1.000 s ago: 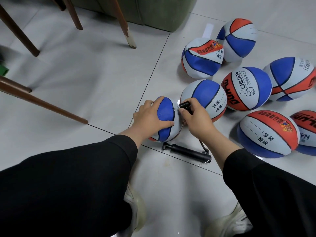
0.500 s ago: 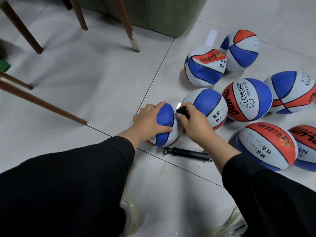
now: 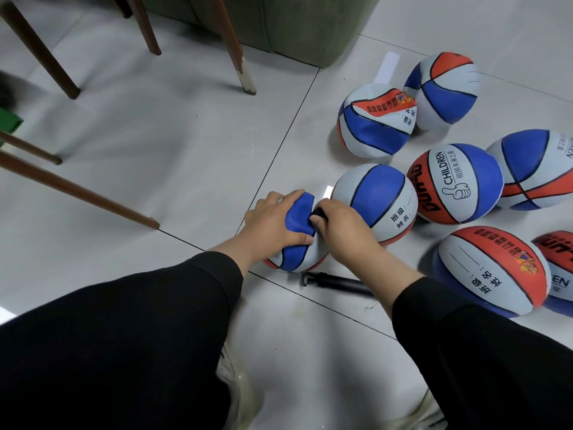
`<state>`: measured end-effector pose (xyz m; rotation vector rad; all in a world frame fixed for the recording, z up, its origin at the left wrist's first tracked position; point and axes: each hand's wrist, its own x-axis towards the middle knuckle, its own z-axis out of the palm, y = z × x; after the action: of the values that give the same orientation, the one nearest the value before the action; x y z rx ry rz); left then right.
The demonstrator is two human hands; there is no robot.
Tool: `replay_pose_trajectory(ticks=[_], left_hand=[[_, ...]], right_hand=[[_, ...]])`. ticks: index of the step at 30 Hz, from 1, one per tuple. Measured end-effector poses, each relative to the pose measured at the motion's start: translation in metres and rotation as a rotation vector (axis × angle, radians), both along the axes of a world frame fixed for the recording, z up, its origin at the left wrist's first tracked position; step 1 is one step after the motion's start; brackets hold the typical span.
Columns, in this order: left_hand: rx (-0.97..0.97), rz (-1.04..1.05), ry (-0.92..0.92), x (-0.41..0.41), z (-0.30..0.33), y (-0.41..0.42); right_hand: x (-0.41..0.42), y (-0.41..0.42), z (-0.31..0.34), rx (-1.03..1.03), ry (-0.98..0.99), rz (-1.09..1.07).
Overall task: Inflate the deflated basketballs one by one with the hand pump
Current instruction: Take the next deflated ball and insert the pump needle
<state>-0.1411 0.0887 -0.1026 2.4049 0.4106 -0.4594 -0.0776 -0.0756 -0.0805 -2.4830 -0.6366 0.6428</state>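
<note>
A: Where is the ball being worked on?

B: Just below the middle of the frame, on the tiled floor. It is a deflated basketball, blue, white and orange, dented in at the top. The left hand lies over it with its fingers curled onto the crumpled blue panel and the thumb pressed against the ball's side.

A: And the other hand?

B: The right hand comes in from the lower right, its fingers bunched together and pinching a small black nozzle at the dent, right beside the left hand. I cannot tell whether the tip is in the valve.

A: Is the pump in hand?

B: No. The hand pump lies flat on the floor just below the ball, partly hidden under the right forearm, with its handle end pointing left.

A: What else lies around?

B: A round blue-and-white ball sits directly behind the right hand, touching or nearly touching the soft one. To its right is a ball printed CHILDREN. Further balls fill the right edge and upper right of the frame. Brown chair legs cross the left side, and a green upholstered seat fills the top centre. Black sleeves cover both arms.
</note>
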Motion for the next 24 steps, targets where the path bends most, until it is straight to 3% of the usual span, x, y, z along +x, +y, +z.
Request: replay_pose_trajectory(ticks=[8,15,24], left_hand=[[0.074,-0.064,0.007,-0.01,-0.006,-0.003],[0.052,-0.049,0.029,-0.006,0.0,0.001],[0.045,-0.039,0.038,-0.003,-0.004,0.002]], right_hand=[[-0.016,0.008,-0.017,-0.053,0.046,-0.007],[-0.011,-0.011,-0.006,0.038,0.03,-0.08],[-0.007,0.007,-0.009,-0.061,0.01,-0.02]])
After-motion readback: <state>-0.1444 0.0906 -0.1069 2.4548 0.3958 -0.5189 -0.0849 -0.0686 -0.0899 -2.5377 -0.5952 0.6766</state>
